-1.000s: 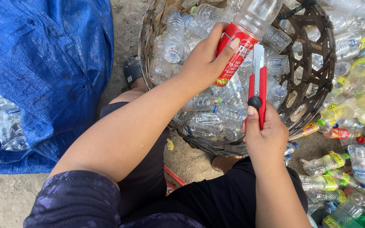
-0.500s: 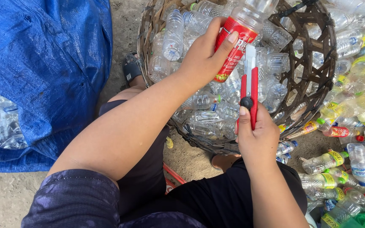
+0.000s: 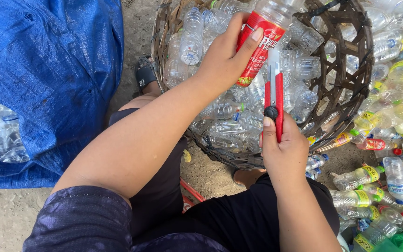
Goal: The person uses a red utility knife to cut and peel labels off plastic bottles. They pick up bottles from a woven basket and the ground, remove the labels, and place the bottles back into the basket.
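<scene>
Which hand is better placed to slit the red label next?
Probably the right hand: it grips the red utility knife, blade at the red label of the bottle the left hand holds.

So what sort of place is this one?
Probably an outdoor bottle-sorting spot for recycling: bare sandy ground, a woven basket full of clear plastic bottles, a loose bottle pile and a blue tarp.

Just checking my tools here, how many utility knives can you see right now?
1. A red utility knife in the right hand, blade against the red-labelled bottle held by the left hand over the woven basket. Others could be hidden under the bottles.
</scene>
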